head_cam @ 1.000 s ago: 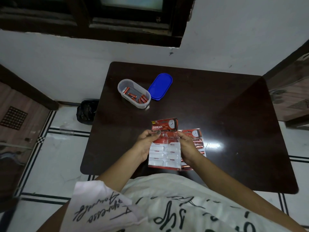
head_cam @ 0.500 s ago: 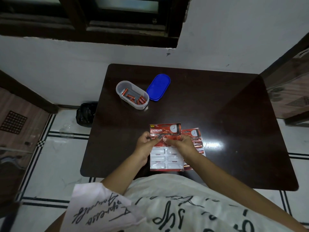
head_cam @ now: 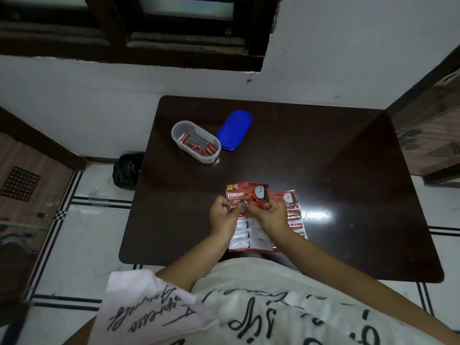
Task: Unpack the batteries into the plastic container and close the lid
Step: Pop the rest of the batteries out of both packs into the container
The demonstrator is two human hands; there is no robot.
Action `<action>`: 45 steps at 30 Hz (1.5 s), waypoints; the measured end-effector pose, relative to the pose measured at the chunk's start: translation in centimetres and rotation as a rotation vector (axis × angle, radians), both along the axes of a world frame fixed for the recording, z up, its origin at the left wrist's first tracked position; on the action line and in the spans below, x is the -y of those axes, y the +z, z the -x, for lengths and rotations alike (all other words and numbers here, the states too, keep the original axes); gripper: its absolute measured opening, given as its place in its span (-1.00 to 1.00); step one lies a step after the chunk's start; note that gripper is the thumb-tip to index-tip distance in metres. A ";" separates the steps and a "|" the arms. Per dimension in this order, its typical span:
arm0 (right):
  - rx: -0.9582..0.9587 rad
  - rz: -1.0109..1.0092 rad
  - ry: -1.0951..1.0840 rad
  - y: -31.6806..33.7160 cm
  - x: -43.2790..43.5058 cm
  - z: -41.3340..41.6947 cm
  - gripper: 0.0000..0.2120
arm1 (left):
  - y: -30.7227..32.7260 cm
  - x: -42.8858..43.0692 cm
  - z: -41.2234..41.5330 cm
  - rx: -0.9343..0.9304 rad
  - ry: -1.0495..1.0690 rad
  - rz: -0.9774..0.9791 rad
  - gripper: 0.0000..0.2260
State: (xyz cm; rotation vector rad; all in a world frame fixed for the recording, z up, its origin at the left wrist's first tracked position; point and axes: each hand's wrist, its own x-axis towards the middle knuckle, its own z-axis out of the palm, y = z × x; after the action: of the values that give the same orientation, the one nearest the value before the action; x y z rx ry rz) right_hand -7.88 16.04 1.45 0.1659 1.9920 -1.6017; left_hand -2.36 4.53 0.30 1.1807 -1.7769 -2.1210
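So we were partway: several batteries (head_cam: 206, 148) lay in the open container (head_cam: 208, 159) at far left, the lid (head_cam: 234, 129) beside it. Our left hand (head_cam: 222, 217) and right hand (head_cam: 270, 216) pinched the near pack (head_cam: 247, 194), seemingly mostly emptied; a second pack (head_cam: 293, 215) beside it held batteries.

The dark, glossy tabletop (head_cam: 323, 170) in front of me stands against a white wall (head_cam: 348, 58), under a dark wooden window frame (head_cam: 149, 46). A crumpled black bag (head_cam: 127, 170) lies on the white tiled floor (head_cam: 87, 245) just beside its left edge. My white shirt (head_cam: 273, 307) with black script fills the bottom of my view.
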 end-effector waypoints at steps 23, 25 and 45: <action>-0.266 0.041 0.333 1.0 -0.8 1.8 -0.81 | 0.8 3.2 0.1 0.120 -0.233 -0.586 -0.57; -0.347 -0.066 0.422 0.8 -1.0 2.0 -0.79 | 0.6 3.5 0.1 0.151 -0.255 -0.557 -0.50; -0.266 0.074 -0.211 0.9 1.0 0.7 -0.83 | 1.0 2.2 2.8 0.042 -0.079 -0.629 -0.36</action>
State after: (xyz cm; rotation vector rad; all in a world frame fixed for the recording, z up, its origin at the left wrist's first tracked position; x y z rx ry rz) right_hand -8.62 14.99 2.33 0.1444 2.1687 -1.9137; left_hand -5.14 2.31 1.27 1.2877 -1.2031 -2.8327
